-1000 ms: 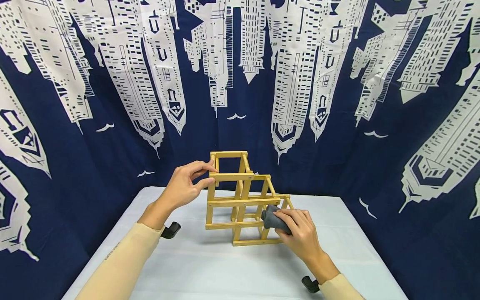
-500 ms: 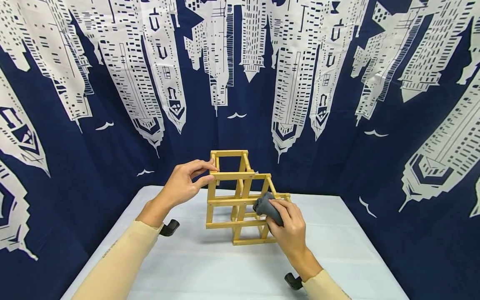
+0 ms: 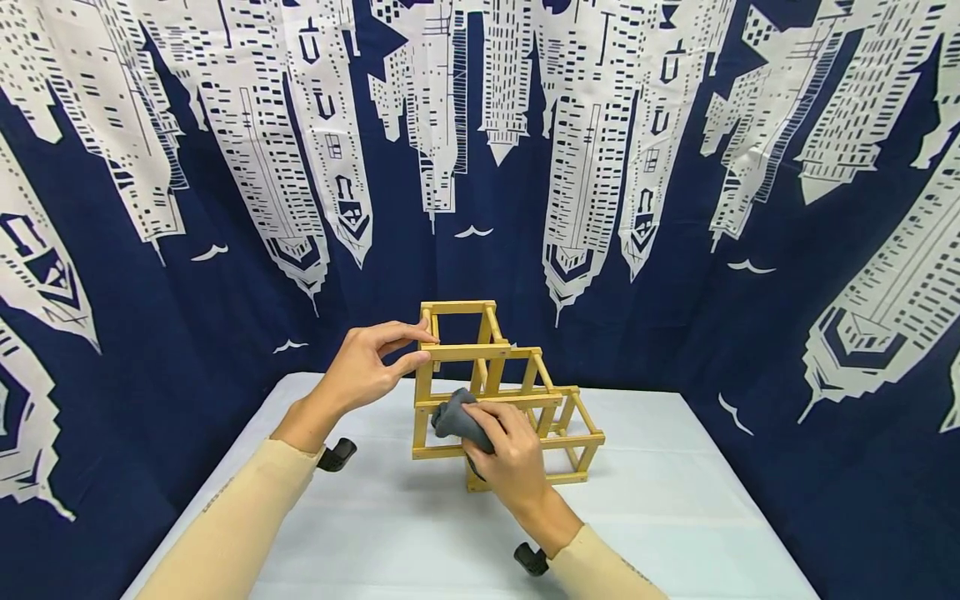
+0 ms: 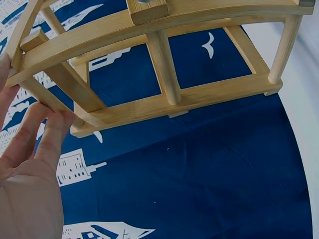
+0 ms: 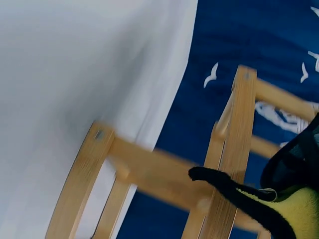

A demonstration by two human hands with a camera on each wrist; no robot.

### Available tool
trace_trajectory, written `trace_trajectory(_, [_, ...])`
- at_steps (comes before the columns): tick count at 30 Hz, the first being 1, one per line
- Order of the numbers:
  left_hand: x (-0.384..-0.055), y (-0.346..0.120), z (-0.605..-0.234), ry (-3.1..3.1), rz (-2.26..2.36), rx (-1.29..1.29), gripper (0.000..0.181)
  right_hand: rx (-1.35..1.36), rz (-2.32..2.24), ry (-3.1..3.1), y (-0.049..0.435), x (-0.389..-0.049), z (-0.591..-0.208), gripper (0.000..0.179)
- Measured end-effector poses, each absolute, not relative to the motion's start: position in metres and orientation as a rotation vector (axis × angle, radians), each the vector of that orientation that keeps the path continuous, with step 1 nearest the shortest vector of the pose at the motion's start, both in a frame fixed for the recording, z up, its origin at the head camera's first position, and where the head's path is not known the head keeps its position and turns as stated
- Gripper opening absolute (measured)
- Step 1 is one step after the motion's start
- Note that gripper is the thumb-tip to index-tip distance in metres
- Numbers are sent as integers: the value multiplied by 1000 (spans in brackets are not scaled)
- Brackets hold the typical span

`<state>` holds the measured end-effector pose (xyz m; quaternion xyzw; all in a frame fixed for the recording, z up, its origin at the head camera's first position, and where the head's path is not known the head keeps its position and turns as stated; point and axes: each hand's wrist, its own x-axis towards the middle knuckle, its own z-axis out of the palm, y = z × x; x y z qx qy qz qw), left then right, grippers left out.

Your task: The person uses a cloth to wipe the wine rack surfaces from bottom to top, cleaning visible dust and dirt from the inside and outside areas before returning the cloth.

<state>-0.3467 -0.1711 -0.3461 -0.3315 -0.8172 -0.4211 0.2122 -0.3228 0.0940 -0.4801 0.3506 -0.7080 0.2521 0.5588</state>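
Observation:
A stepped wooden rack (image 3: pixel 465 352) of slats and round dowels stands on the table. My left hand (image 3: pixel 358 373) pinches its upper left corner between thumb and fingers. In the left wrist view, the fingers of that hand (image 4: pixel 31 172) lie on a dowel at one end of the rack (image 4: pixel 224 93). My right hand (image 3: pixel 513 460) grips a bunched dark grey cloth (image 3: pixel 459 417) against the front of the rack's lower left part. The right wrist view shows the rack (image 5: pixel 242 107) and, at lower right, the cloth's black edge (image 5: pixel 234 191) beside a yellow area.
The table (image 3: pixel 675 517) has a pale cover. A dark blue curtain (image 3: pixel 480 275) printed with white buildings and birds hangs behind it and at both sides. Black wrist mounts (image 3: pixel 337 455) show at both forearms.
My right hand has moved the cloth leftwards along the front of the rack, from its right part to its lower left part. The left hand keeps its hold on the corner.

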Motion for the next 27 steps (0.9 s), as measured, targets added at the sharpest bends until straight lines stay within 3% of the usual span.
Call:
trace_trajectory(12, [-348, -171, -347, -2271, -1160, -931, 24, 863, 565, -1679, 50, -321, -476, 59])
trace_trajectory(27, [-348, -172, -345, -2281, -1210, -911, 23, 810, 551, -1694, 124, -324, -477, 57])
